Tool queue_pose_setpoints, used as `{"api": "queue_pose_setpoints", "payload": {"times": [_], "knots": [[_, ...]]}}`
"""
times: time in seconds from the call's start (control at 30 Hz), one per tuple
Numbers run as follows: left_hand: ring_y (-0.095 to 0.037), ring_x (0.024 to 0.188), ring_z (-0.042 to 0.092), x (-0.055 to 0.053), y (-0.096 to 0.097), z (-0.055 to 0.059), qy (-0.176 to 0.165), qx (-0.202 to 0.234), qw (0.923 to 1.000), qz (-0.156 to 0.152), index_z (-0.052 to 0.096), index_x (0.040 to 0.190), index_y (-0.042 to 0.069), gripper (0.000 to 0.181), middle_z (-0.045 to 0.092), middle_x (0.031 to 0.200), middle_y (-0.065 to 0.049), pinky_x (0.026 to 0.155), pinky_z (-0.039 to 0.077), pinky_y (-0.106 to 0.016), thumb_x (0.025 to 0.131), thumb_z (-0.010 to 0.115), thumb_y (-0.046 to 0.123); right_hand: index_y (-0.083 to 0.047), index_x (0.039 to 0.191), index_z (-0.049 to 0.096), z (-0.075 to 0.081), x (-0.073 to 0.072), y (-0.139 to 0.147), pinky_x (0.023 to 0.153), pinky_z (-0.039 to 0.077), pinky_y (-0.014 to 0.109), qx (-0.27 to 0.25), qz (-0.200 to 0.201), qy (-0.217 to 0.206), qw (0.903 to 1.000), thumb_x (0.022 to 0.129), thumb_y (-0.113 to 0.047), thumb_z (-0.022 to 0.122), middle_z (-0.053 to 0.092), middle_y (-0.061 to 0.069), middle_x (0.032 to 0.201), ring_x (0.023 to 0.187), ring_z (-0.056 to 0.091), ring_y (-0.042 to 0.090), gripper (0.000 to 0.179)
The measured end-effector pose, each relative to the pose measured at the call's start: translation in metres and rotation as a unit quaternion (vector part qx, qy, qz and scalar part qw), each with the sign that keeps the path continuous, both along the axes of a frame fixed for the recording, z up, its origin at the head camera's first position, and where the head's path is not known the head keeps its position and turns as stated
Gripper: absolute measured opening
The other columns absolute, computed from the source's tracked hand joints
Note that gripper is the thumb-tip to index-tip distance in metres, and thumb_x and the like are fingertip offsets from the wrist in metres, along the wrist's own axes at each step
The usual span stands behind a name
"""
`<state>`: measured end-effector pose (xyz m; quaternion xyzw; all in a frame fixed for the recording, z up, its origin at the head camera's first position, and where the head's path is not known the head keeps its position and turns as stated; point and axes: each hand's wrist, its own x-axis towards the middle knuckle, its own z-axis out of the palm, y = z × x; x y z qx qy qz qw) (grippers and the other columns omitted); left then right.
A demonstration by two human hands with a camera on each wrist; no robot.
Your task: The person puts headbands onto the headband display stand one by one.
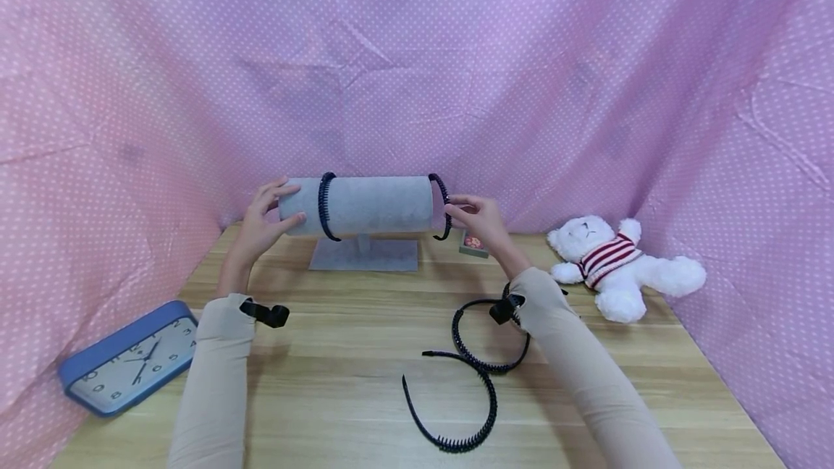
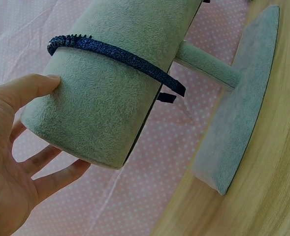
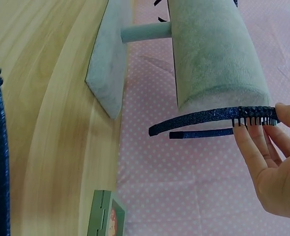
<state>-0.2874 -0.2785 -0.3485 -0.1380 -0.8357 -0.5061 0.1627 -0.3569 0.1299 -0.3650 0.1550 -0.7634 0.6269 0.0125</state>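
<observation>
A grey plush roll-shaped headband stand [image 1: 378, 205] stands at the back of the table on a flat base. My left hand [image 1: 258, 226] grips its left end, thumb on the near side and fingers around the end, as the left wrist view shows. A dark toothed headband [image 2: 130, 59] sits around the roll near that hand. My right hand [image 1: 478, 219] pinches another dark headband [image 3: 199, 118] by its toothed part. This headband is held at the roll's right end, its open ends pointing down, just beyond the end face in the right wrist view.
More black headbands [image 1: 490, 411] lie on the wooden table [image 1: 326, 382] near my right forearm. A blue clock [image 1: 130, 357] lies at the left, a white teddy bear [image 1: 612, 266] at the right. A small green-framed box [image 1: 473, 244] sits behind my right hand. Pink dotted cloth [image 1: 417, 93] surrounds the table.
</observation>
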Motion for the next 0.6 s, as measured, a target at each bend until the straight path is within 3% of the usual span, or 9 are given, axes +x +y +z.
{"api": "queue_pose_setpoints", "payload": {"times": [0.13, 0.27, 0.6], "knots": [[-0.050, 0.143, 0.028, 0.000, 0.000, -0.001, 0.006, -0.001, 1.0000, -0.002, 0.049, 0.145, -0.007, 0.055, 0.025, 0.163, -0.026, 0.116, 0.025, -0.069, 0.094, 0.068, 0.000, 0.003, 0.129, 0.067, 0.005, -0.001, -0.006, 0.088, 0.061, 0.035, 0.014, -0.010, 0.006, 0.9998, 0.096, -0.018, 0.072, 0.067, 0.025, 0.129, 0.097, 0.069, 0.011, 0.039], [-0.050, 0.143, 0.029, 0.002, 0.001, 0.001, 0.000, -0.001, 1.0000, 0.000, 0.049, 0.145, -0.006, 0.054, 0.025, 0.163, -0.025, 0.116, 0.027, -0.068, 0.094, 0.068, 0.000, 0.004, 0.128, 0.067, 0.008, -0.004, -0.012, 0.087, 0.062, 0.035, 0.008, -0.010, 0.000, 0.9999, 0.096, -0.017, 0.073, 0.067, 0.025, 0.129, 0.097, 0.069, 0.014, 0.039], [-0.044, 0.142, 0.032, 0.004, 0.003, 0.005, -0.021, -0.009, 0.9997, 0.009, 0.051, 0.145, -0.005, 0.054, 0.026, 0.164, -0.021, 0.111, 0.038, -0.060, 0.094, 0.069, 0.002, 0.004, 0.121, 0.071, 0.010, -0.006, -0.023, 0.082, 0.062, 0.029, 0.036, -0.022, 0.043, 0.9982, 0.094, -0.016, 0.074, 0.071, 0.025, 0.122, 0.087, 0.068, 0.004, 0.034]]}}
